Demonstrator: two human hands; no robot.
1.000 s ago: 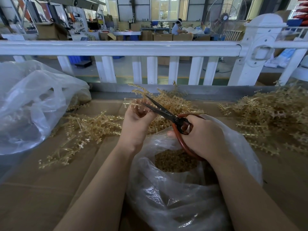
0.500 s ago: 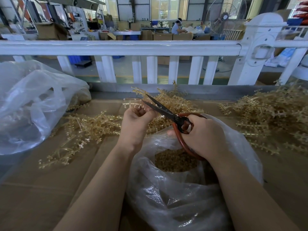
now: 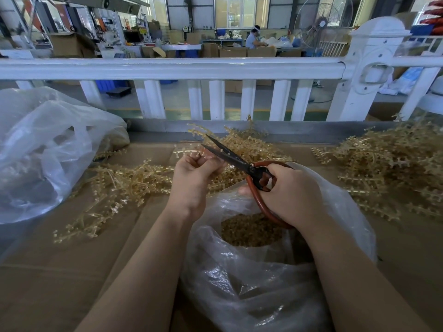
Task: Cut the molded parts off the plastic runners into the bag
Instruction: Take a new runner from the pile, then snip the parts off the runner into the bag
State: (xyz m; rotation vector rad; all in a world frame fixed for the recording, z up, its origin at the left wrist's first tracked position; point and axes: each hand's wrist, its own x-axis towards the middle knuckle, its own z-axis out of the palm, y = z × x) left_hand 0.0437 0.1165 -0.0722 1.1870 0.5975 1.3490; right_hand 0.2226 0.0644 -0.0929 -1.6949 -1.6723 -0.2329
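Clear plastic, crumpled and cloudy, fills the far left: a large side bag (image 3: pixel 40 149) slumped on the cardboard-covered worktop (image 3: pixel 60 271). Just right of it lies a loose heap of amber runners (image 3: pixel 115 185), thin stems with small side stubs, spread flat on the cardboard. Next comes the left hand (image 3: pixel 194 178), fingers curled up and pinching one short runner strip (image 3: pixel 185 153) at its right end, so this grip is clenched on the strip, which sticks out leftward above the heap. The scissors (image 3: pixel 230 155) meet it there: dark blades parted, their tips pointing up and left, the lower blade just beside the left fingertips. Behind them sits a second tangle of runners (image 3: pixel 242 142) against the white railing (image 3: pixel 167 68). The right hand (image 3: pixel 292 192) grasps the scissors' red-brown loop handles, fingers wrapped through and around them. Directly below both hands gapes the open bag (image 3: pixel 251 283) (clear film, mouth upward), with a mound of small cut parts (image 3: pixel 249 231) inside. At the far right a tall pile of runners (image 3: pixel 393 164) rests on the worktop, well apart from the hands.
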